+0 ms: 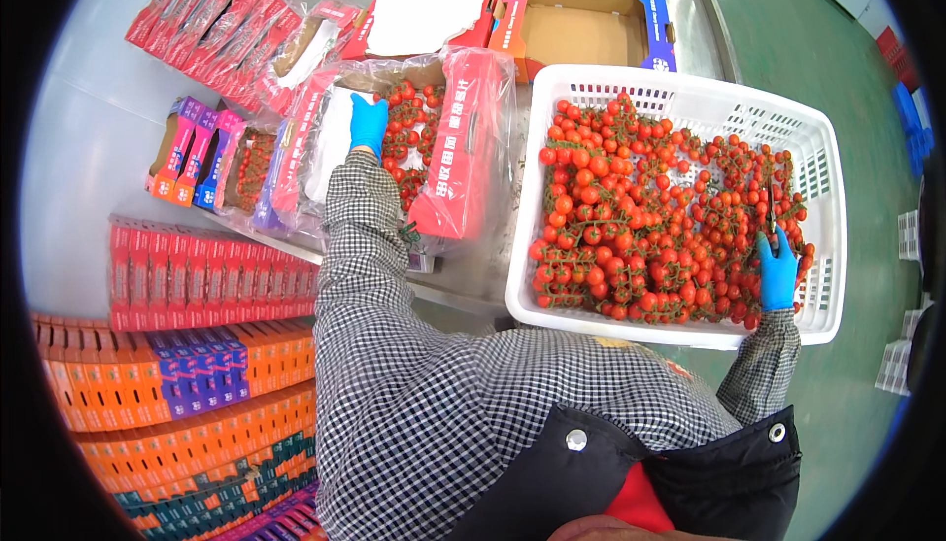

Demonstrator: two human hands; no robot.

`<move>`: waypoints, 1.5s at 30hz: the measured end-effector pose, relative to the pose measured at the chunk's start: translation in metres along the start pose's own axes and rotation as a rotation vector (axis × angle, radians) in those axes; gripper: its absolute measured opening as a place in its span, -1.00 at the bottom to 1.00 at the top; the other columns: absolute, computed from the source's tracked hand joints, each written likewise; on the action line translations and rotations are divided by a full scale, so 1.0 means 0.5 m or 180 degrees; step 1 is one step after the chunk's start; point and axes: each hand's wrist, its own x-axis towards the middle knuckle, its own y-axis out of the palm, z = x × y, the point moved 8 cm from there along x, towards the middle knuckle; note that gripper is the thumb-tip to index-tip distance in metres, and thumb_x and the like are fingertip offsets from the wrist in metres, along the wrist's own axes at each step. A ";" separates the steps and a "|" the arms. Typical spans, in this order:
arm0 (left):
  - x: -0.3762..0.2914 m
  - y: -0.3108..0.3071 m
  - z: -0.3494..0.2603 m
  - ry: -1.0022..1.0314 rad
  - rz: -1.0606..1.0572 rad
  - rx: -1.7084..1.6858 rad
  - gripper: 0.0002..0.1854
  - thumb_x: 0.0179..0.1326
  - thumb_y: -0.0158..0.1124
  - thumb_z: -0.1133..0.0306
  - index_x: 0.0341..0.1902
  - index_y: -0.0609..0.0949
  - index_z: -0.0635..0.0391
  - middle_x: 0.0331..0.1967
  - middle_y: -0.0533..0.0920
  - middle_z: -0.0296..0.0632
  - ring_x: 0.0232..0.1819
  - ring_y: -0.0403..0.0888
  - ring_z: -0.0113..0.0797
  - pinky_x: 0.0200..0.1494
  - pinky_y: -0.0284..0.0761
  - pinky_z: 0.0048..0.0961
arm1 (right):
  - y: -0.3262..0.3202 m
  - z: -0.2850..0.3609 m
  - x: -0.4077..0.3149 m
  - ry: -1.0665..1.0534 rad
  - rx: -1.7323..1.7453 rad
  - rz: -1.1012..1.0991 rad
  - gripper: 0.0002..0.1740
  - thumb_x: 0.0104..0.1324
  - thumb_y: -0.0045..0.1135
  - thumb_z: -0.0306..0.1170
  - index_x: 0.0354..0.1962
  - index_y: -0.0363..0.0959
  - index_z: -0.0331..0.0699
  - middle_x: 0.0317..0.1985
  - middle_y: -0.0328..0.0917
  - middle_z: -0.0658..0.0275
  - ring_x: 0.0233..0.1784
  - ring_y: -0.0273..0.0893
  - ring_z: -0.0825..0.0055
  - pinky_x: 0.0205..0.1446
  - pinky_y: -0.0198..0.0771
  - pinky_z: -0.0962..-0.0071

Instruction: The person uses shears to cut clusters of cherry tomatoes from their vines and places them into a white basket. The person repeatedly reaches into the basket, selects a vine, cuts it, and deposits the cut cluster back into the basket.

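Note:
My left hand (368, 126), in a blue glove, rests at the white liner (332, 145) in a red cardboard box (460, 149) wrapped in clear plastic. Cherry tomatoes on the vine (412, 123) lie in that box, right beside the hand; its fingertips are partly hidden, so its grip is unclear. At the right, my right hand (777, 267), gloved in blue too, holds small scissors (771, 208) with the blades pointing away from me. It is over the right part of a white plastic crate (521, 245), which holds many cherry tomatoes on green vines (613, 223).
Behind the crate stands an open orange and purple cardboard box (584, 24). White paper sheets (421, 16) lie on a red box beside it. More boxes (214, 31) lean at the back left, and box stacks (185, 363) fill the lower left. The metal table (473, 267) shows between box and crate.

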 end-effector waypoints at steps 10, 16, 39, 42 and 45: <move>-0.050 0.123 -0.108 0.2109 0.0696 0.1382 -0.16 0.30 0.05 0.02 0.47 -0.07 0.16 0.44 -0.03 0.22 0.47 -0.12 0.17 0.45 -0.07 -0.12 | 0.001 0.022 -0.016 0.0149 -0.0629 0.0222 -0.38 0.24 0.18 -0.09 0.19 0.33 -0.18 -0.25 0.60 0.16 -0.27 0.55 0.51 -0.15 0.45 0.44; -0.181 -0.001 -0.427 0.2316 0.0460 0.1011 -0.55 0.26 0.11 0.39 0.25 0.44 0.07 0.10 0.53 0.03 0.09 0.55 -0.15 0.10 0.48 -0.34 | -0.014 0.058 -0.021 -0.0049 -0.0844 0.0428 -0.38 0.23 0.18 -0.09 0.20 0.33 -0.12 -0.32 0.57 0.19 -0.30 0.55 0.46 -0.18 0.45 0.44; -0.637 0.635 -0.727 0.3403 0.0656 0.1959 -0.85 0.16 0.08 0.46 -0.20 0.57 0.14 -0.27 0.58 -0.03 -0.22 0.61 -0.11 -0.21 0.57 -0.22 | -0.086 0.081 -0.019 -0.0764 -0.0581 0.0347 -0.37 0.18 0.23 -0.12 0.18 0.34 -0.11 -0.09 0.58 0.12 -0.14 0.62 0.29 -0.05 0.52 0.37; -0.640 0.660 -0.702 0.3108 0.0723 0.2142 -0.84 0.18 0.06 0.49 -0.17 0.53 0.12 -0.23 0.56 0.00 -0.20 0.61 -0.09 -0.24 0.58 -0.20 | -0.081 0.080 -0.019 -0.0831 -0.0549 0.0395 -0.36 0.17 0.22 -0.11 0.18 0.33 -0.13 -0.08 0.57 0.10 -0.13 0.62 0.24 -0.05 0.53 0.33; -0.658 0.651 -0.695 0.3155 0.0632 0.2109 -0.82 0.19 0.05 0.49 -0.14 0.51 0.11 -0.17 0.53 0.01 -0.21 0.61 -0.06 -0.26 0.58 -0.21 | -0.078 0.080 -0.020 -0.0885 -0.0497 0.0400 -0.35 0.17 0.22 -0.10 0.18 0.33 -0.13 -0.09 0.57 0.09 -0.13 0.61 0.23 -0.06 0.53 0.32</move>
